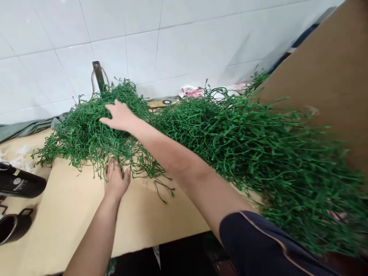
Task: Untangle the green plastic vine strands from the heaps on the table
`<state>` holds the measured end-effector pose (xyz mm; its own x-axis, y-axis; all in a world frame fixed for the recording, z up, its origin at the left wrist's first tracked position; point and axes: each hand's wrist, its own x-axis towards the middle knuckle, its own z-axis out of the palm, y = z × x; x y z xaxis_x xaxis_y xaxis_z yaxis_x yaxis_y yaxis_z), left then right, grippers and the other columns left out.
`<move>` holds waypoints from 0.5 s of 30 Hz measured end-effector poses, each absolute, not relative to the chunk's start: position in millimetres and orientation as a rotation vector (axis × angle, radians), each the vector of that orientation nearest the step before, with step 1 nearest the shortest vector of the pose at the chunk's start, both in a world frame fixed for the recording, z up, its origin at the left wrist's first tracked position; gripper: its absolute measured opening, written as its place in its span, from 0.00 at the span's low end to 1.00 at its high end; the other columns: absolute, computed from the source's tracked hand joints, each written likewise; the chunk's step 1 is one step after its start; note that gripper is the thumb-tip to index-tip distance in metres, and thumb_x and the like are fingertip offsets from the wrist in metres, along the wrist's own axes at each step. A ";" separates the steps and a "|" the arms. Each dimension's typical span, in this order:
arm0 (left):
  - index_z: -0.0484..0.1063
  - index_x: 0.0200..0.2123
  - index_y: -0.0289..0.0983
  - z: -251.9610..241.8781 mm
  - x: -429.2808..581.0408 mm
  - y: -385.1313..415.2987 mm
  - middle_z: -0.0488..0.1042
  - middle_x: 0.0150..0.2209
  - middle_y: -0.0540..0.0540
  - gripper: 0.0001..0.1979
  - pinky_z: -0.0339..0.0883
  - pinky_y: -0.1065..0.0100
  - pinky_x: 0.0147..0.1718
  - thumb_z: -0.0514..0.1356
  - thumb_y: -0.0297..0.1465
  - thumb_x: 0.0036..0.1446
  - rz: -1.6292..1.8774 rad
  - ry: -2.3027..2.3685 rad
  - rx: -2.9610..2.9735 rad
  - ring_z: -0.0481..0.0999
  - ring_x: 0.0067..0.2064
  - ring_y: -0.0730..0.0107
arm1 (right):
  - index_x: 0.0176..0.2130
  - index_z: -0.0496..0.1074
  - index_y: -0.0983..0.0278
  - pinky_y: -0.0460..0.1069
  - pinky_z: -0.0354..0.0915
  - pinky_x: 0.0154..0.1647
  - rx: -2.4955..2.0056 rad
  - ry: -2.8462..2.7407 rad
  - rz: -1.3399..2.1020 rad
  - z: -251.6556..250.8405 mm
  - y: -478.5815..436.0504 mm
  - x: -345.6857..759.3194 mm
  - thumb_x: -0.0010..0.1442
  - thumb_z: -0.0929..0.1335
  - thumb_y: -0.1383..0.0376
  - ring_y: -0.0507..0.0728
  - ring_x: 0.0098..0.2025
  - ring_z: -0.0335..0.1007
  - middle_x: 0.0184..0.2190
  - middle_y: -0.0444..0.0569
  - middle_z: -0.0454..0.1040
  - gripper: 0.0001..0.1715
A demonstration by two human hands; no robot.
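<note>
A long heap of thin green plastic stems [218, 126] lies across a tan cardboard-covered table [71, 207], from the left middle to the lower right. My right hand [119, 115] reaches far over and rests on top of the left part of the heap, fingers stretched out. My left hand [115, 180] lies at the near edge of the same heap, fingers spread and tucked among the lowest stems. Whether it grips any stem is hidden.
A white tiled wall [172, 38] backs the table. A large brown cardboard sheet [324, 76] leans at the right. At the left edge lie a black device [20, 183] and a dark metal cup [11, 226]. A metal bracket [99, 76] and pink scraps [191, 92] sit behind the heap.
</note>
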<state>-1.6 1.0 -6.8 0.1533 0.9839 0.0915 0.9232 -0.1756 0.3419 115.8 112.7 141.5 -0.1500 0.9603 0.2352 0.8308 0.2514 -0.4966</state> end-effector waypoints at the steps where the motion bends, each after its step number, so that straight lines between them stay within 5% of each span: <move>1: 0.53 0.61 0.26 -7.4 -1.6 0.7 0.55 0.63 0.32 0.33 0.42 0.53 0.64 0.47 0.41 0.58 0.453 1.865 2.230 0.51 0.66 0.57 | 0.60 0.57 0.70 0.68 0.45 0.61 -1.611 -1.979 0.256 144.7 108.6 131.7 0.58 0.60 0.45 0.71 0.65 0.41 0.63 0.60 0.50 0.41; 5: 0.51 0.61 0.23 -4.3 0.0 -1.9 0.54 0.63 0.28 0.35 0.43 0.51 0.64 0.49 0.42 0.57 0.422 1.890 2.253 0.51 0.66 0.52 | 0.61 0.53 0.75 0.70 0.40 0.61 -1.777 -1.592 0.033 138.4 125.8 186.7 0.59 0.59 0.45 0.74 0.66 0.37 0.63 0.65 0.49 0.45; 8: 0.49 0.62 0.23 0.8 1.8 -3.9 0.54 0.63 0.27 0.36 0.44 0.49 0.63 0.49 0.42 0.57 0.401 1.912 2.250 0.51 0.66 0.51 | 0.59 0.52 0.82 0.66 0.46 0.62 -1.995 -1.389 0.338 115.7 153.1 197.5 0.58 0.58 0.43 0.72 0.63 0.47 0.59 0.72 0.55 0.50; 12: 0.49 0.62 0.23 3.1 2.9 -3.6 0.57 0.62 0.28 0.36 0.46 0.50 0.63 0.49 0.42 0.57 0.411 1.912 2.293 0.53 0.65 0.52 | 0.62 0.34 0.89 0.59 0.53 0.60 -1.963 -1.295 0.756 91.1 175.5 159.9 0.58 0.58 0.43 0.68 0.63 0.52 0.60 0.76 0.54 0.59; 15: 0.54 0.59 0.23 1.3 2.3 -1.3 0.60 0.60 0.29 0.33 0.47 0.52 0.63 0.48 0.42 0.57 0.373 1.913 2.349 0.56 0.64 0.53 | 0.61 0.31 0.93 0.57 0.55 0.59 -1.886 -1.324 0.865 87.7 182.1 117.3 0.59 0.56 0.42 0.67 0.62 0.54 0.59 0.77 0.55 0.61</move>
<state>2.3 -1.3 1.3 0.1862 0.9736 0.1323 0.9519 -0.2121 0.2213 117.3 182.1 87.7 0.2663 0.9536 -0.1403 0.5117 -0.2632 -0.8178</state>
